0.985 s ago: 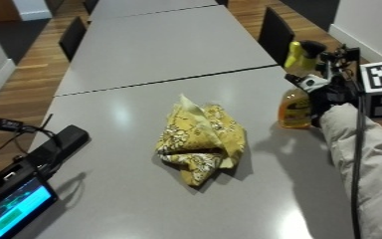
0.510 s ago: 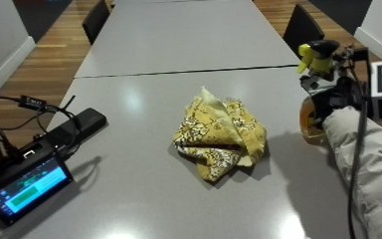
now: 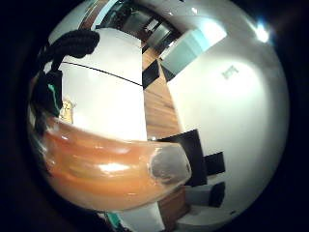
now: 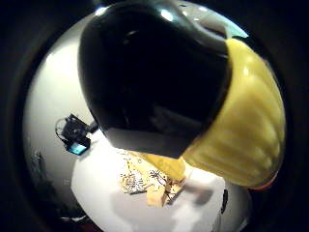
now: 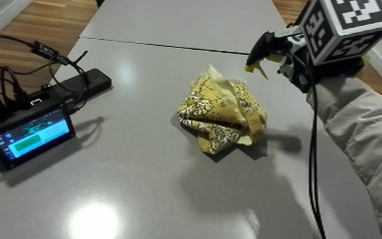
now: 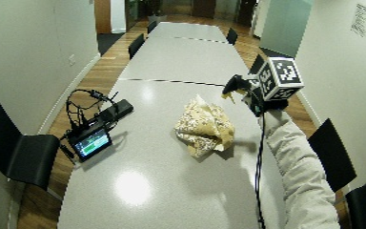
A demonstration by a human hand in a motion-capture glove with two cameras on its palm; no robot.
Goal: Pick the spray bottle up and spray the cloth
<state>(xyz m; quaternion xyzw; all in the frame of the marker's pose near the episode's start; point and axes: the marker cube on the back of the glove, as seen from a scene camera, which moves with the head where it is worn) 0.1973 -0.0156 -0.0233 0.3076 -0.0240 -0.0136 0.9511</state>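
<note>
Hand (image 5: 310, 74) up in the air, wrapped around the bottle (image 5: 265, 50). Nozzle aimed at 8 o'clock, down toward the cloth (image 5: 221, 112) on the table (image 5: 125, 174).

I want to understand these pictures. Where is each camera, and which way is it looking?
Outside view: above the grey table, looking down at the crumpled yellow patterned cloth; sleeve and gloved right hand show.
Wide outside view: higher, facing down the room; arm shows.
Thumb-side palm view: faces the black-and-yellow spray bottle head.
Little-finger-side palm view: faces the bottle's orange body; strap shows.
All show the bottle.
</note>
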